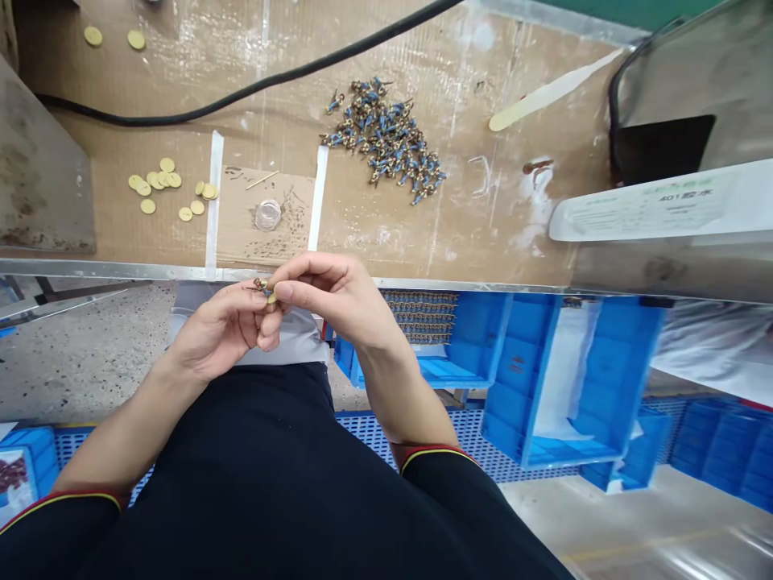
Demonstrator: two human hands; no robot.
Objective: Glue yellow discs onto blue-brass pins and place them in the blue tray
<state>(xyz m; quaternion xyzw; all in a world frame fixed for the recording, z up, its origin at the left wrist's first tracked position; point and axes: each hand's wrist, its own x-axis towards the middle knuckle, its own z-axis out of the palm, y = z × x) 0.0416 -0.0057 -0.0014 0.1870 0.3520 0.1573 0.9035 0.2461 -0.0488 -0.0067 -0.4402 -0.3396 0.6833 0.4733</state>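
Just in front of the table's near edge, my left hand pinches a small painted figurine with blue and brown parts. My right hand meets it there, thumb and fingertips closed at a yellow disc that touches the figurine's lower end. Fingertips hide part of both pieces. Beyond my hands, a round clear dish and a thin wooden stick lie on a stained cardboard sheet. Loose yellow discs are scattered to its left. A heap of similar figurines lies to the right.
A black cable crosses the cardboard-covered table. White tape strips edge the sheet. At right is a long white labelled strip. Blue crates stand below the table edge, one holding rows of figurines.
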